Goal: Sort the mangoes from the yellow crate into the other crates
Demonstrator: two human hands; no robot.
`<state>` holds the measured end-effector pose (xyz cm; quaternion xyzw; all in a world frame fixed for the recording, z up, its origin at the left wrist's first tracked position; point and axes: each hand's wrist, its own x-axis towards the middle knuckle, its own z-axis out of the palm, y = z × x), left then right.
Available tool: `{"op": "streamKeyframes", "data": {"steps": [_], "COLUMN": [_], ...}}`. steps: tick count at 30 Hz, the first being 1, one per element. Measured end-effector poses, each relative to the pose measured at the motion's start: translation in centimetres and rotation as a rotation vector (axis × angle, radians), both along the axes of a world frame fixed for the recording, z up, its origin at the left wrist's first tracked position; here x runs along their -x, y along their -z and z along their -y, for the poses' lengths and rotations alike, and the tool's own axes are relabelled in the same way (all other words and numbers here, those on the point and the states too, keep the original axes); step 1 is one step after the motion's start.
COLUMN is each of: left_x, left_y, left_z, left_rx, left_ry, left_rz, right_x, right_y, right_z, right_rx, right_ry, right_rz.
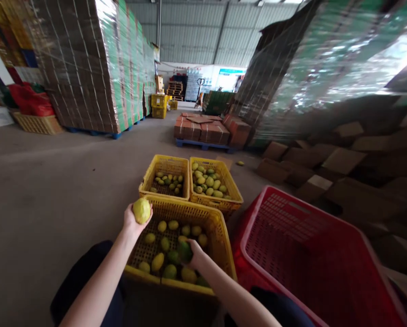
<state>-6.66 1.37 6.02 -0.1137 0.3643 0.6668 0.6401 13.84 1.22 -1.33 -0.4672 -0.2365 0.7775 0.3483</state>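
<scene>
My left hand [132, 220] is closed around a yellow lemon [141, 210], held above the left rim of the near yellow crate [225, 236]. Inside that crate my right hand [195, 255] grips a dark green lemon [184, 251]. Several yellow and green lemons lie loosely spread over the crate's slotted bottom, among them a yellow lemon [157, 262] and a greenish lemon [169, 271]. Behind, the far left yellow crate [164, 157] holds small, mostly green lemons. The far right yellow crate [235, 186] is fuller, with mostly yellow lemons.
A large red crate [252, 236] stands close on my right. Flattened and loose cardboard boxes [342, 156] are heaped beyond it. One lemon [240, 163] lies on the floor. Ahead, cartons sit on a blue pallet [205, 146]. Tall wrapped carton stacks [84, 68] flank the aisle.
</scene>
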Motion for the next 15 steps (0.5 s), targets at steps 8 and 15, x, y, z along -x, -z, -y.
{"op": "streamKeyframes", "data": {"steps": [8,15], "left_x": [0.7,0.0], "left_y": [0.4,-0.3], "left_z": [0.3,1.8], "left_rx": [-0.011,-0.077], "left_ry": [0.079,0.103], "left_rz": [0.005,-0.004], "right_x": [1.2,-5.2], "right_y": [-6.0,-1.5], "right_z": [-7.1,0.2], "right_rx": [-0.079,0.014], "right_ry": [0.073,-0.269], "right_rz": [0.039,0.169]}}
